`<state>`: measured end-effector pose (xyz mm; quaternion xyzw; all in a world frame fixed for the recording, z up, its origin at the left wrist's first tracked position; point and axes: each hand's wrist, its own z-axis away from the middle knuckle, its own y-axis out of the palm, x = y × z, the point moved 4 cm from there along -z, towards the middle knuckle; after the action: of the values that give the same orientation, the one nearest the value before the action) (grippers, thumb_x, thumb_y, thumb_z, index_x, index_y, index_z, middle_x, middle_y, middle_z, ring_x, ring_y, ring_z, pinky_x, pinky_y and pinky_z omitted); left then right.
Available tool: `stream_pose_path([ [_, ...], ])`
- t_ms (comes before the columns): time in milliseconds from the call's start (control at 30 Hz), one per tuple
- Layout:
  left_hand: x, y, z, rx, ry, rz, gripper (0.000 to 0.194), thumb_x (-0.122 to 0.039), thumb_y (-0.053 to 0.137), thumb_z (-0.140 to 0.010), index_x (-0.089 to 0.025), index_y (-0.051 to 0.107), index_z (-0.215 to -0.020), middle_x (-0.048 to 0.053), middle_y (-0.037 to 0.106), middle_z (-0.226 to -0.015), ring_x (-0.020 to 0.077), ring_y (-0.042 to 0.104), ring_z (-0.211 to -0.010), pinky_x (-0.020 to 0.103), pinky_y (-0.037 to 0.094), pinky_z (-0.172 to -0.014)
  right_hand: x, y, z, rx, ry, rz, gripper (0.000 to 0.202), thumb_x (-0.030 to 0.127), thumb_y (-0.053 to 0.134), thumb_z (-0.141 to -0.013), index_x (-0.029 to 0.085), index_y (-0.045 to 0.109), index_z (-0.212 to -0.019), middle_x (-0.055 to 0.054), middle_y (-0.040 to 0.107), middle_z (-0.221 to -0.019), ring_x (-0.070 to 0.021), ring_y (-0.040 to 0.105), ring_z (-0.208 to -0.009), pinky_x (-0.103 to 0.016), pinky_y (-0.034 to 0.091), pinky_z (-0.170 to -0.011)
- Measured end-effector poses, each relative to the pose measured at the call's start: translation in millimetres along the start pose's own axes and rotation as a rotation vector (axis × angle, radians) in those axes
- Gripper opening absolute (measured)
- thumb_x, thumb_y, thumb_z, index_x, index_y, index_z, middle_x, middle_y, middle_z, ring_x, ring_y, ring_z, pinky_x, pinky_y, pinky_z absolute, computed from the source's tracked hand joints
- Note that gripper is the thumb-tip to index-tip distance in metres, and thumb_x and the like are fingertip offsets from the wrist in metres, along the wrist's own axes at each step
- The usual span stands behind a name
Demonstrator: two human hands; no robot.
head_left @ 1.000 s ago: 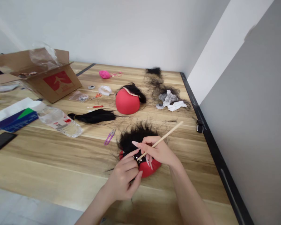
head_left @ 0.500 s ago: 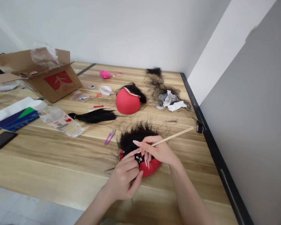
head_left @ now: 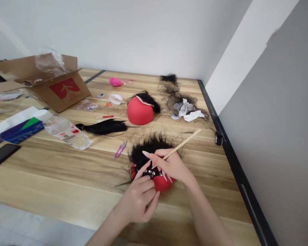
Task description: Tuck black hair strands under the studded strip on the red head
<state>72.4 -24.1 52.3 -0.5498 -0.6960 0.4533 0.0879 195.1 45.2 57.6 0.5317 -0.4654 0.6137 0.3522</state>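
A red dome (head_left: 164, 184) with black hair (head_left: 147, 146) spread over its far side lies near the front of the table. Small shiny studs (head_left: 150, 172) line a dark band across it. My right hand (head_left: 169, 164) grips a thin wooden stick (head_left: 186, 140), its lower tip at the band. On the dome's left side, my left hand (head_left: 141, 196) presses with its index finger stretched towards the stick's tip, thumb at the near edge and the other fingers curled.
Behind stands a second red dome (head_left: 140, 111) with black hair. A black hair bundle (head_left: 105, 127), purple snips (head_left: 120, 149), a water bottle (head_left: 66, 132) and a cardboard box (head_left: 64, 90) lie leftward. Loose hair and crumpled cloth (head_left: 184, 107) sit at the back right.
The stick has tilted more upright, its upper end moving left. My left hand has shifted slightly down and right, and more of the studded band shows.
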Motion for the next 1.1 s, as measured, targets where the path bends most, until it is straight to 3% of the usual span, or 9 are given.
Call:
stream_pose_path([
  [267, -1.2, 1.1, 1.3, 0.014, -0.01, -0.026, 0.026, -0.007, 0.046, -0.082, -0.016, 0.05, -0.058, -0.002, 0.042, -0.057, 0.0111, 0.038, -0.057, 0.054, 0.041, -0.104, 4.6, -2.6, 2.6, 0.045, -0.047, 0.042, 0.036, 0.048, 0.061, -0.084, 0.015, 0.063, -0.068, 0.003, 0.055, -0.051, -0.0079, 0.048, -0.043, -0.019, 0.036, -0.042],
  [467, -1.5, 1.8, 2.7, 0.033, -0.019, -0.055, 0.027, -0.008, 0.044, -0.083, -0.017, 0.052, -0.059, -0.002, 0.043, -0.059, 0.0117, 0.04, -0.058, 0.052, 0.044, -0.101, 6.4, -4.8, 3.7, 0.03, -0.126, 0.146, 0.026, 0.038, 0.062, -0.085, 0.015, 0.065, -0.071, 0.001, 0.062, -0.063, -0.008, 0.049, -0.049, -0.02, 0.036, -0.046],
  [833, -1.8, 1.9, 3.8, 0.023, -0.005, -0.063, 0.025, -0.008, 0.046, -0.082, -0.016, 0.051, -0.059, -0.002, 0.043, -0.059, 0.0114, 0.039, -0.059, 0.053, 0.043, -0.102, 12.7, -4.0, 4.0, 0.039, -0.22, 0.209, 0.026, 0.033, 0.058, -0.088, 0.016, 0.066, -0.07, -0.001, 0.064, -0.064, -0.0111, 0.053, -0.058, -0.021, 0.038, -0.055],
  [1100, -3.0, 2.2, 3.7, 0.029, 0.001, -0.083, 0.025, -0.008, 0.046, -0.082, -0.016, 0.05, -0.058, -0.002, 0.043, -0.059, 0.0112, 0.039, -0.058, 0.051, 0.045, -0.101, 10.4, -3.0, 3.6, 0.046, -0.202, 0.228, 0.031, 0.036, 0.056, -0.09, 0.015, 0.066, -0.07, -0.001, 0.062, -0.064, -0.0115, 0.052, -0.059, -0.022, 0.038, -0.055],
])
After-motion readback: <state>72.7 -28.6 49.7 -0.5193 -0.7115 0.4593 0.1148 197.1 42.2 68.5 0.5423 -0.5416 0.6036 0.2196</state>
